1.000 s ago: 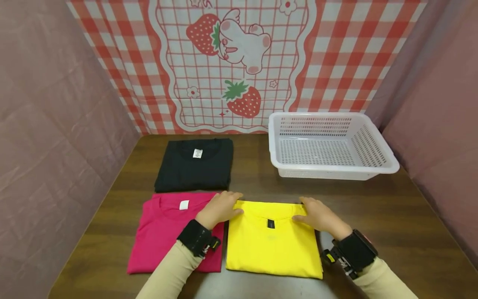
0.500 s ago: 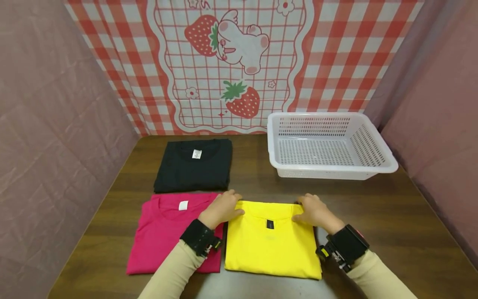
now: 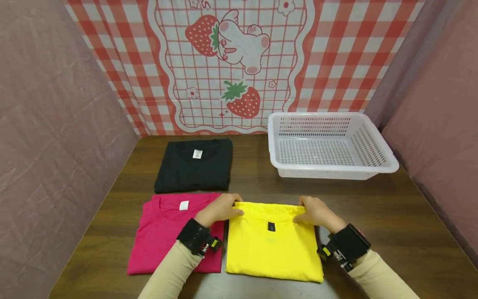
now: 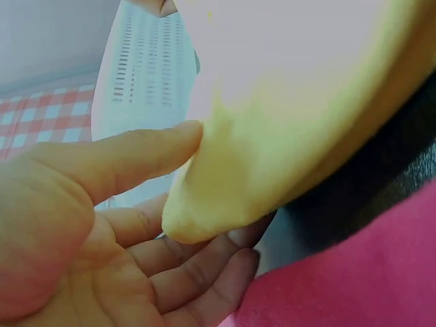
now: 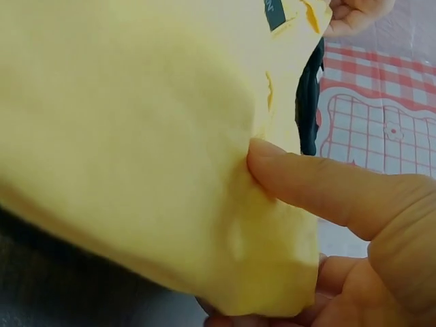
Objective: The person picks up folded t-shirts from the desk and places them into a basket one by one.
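A folded yellow T-shirt (image 3: pixel 272 249) with a black neck label lies at the front of the table. My left hand (image 3: pixel 220 208) pinches its far left corner; in the left wrist view the thumb (image 4: pixel 150 151) lies on top and the fingers pass beneath the cloth. At the far right corner my right hand (image 3: pixel 317 212) grips the same shirt, thumb (image 5: pixel 306 180) above and fingers partly hidden underneath. Left of it lies a folded pink T-shirt (image 3: pixel 164 245), partly covered by my left forearm. Behind the pink one is a folded black T-shirt (image 3: pixel 194 170).
A white perforated plastic basket (image 3: pixel 317 168) stands at the back right of the brown wooden table (image 3: pixel 403 232). A red-and-white checked cloth (image 3: pixel 336 58) hangs behind the table. Pink curtains (image 3: pixel 67 104) close off both sides.
Both hands have closed on the yellow T-shirt's far corners, and its far edge has bent up a little. The pink and black T-shirts and the basket have stayed put.
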The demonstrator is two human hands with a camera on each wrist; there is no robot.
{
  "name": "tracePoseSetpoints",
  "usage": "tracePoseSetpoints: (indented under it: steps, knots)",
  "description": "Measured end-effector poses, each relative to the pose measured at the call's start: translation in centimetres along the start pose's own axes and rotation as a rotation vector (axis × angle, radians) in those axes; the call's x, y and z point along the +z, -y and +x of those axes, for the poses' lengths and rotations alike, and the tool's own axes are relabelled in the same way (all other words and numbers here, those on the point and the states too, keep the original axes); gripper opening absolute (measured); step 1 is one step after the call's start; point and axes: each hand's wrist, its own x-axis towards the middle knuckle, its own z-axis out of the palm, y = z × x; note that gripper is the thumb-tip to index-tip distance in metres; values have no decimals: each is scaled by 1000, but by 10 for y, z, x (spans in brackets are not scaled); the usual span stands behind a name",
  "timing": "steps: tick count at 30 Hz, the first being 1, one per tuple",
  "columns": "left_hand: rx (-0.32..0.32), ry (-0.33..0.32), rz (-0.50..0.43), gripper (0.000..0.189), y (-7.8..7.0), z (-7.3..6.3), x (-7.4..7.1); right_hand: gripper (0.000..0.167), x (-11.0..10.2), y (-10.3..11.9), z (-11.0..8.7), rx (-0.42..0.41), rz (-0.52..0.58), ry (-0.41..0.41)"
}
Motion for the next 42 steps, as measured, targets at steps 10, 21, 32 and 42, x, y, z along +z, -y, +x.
tracePoseSetpoints:
  steps: [10,21,32,42]
  knots:
    - [-18,0,-83,22,5,-3,0,41,-3,-11,-6,115,223,8]
    - [-23,103,-219,26,11,-12,-4,43,-10,-28,-17,95,409,218]
    - [3,184,-278,18,13,-17,-7,76,-11,-29,-29,41,541,249]
    - [19,203,-461,17,6,-23,-14,80,-18,-29,-41,38,636,244]
